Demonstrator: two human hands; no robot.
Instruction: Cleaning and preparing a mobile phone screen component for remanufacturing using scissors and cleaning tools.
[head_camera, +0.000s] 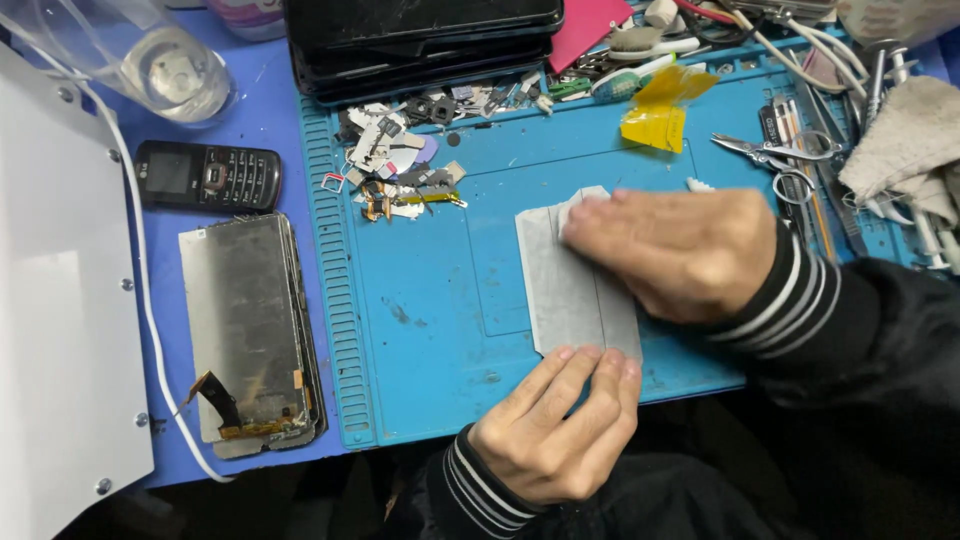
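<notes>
The right hand (675, 250) is lying flat, pressing down on a grey rectangular panel (570, 295) — perhaps a phone backing plate — on the blue work mat (420, 330). The left hand (555, 425) is pinning the panel's near edge with its fingertips; neither is gripping it. Judging by this, the panel is only being steadied or rubbed. Beside the mat, a stripped screen assembly (245, 335) and a keypad phone (208, 176) are lying; small loose parts (400, 165) are sitting further back.

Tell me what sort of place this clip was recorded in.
Most likely a phone repair bench. A blue work mat carries a heap of small loose phone parts, a detached screen panel with a dangling flex cable lies beside it, and scissors and other tools sit at the right.
</notes>
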